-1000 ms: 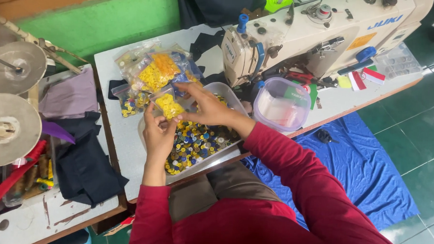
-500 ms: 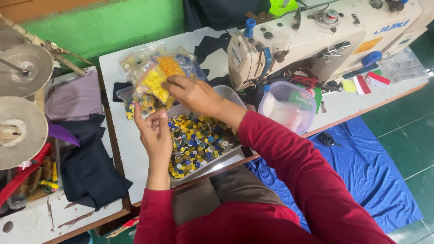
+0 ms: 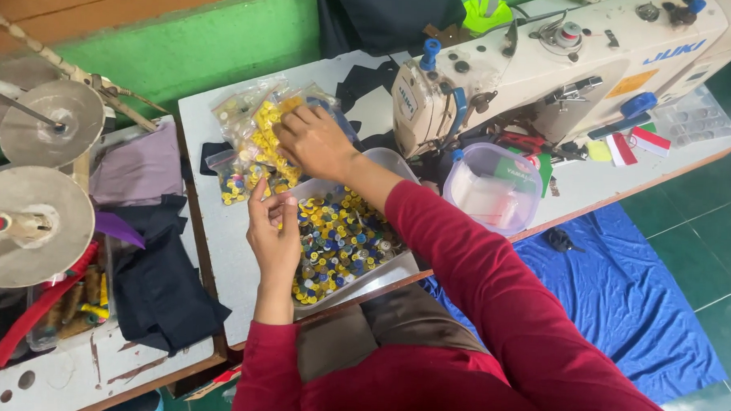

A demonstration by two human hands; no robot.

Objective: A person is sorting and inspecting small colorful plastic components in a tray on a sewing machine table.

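A white desk carries everything, with a cream sewing machine along its far right part; on the floor to the right lies a blue cloth; to the left, on a second surface, sit two metal discs and a pile of dark fabric; just in front of the machine stands a clear lidded tub; nearer the person, at the desk's front edge, a clear tray holds a heap of small yellow, blue and white caps; behind the tray, toward the wall, lies a cluster of clear plastic bags filled with yellow pieces; the right hand reaches over the tray and lies palm down on top of these bags, its fingers curled onto the plastic and pressing one bag of yellow pieces, though whether it is truly clamped on it cannot be told; the left hand is raised just beside the tray's left edge and below the bags, fingers loosely apart and pointing upward, thumb close to the forefinger; whether anything is pinched there is too small to tell.
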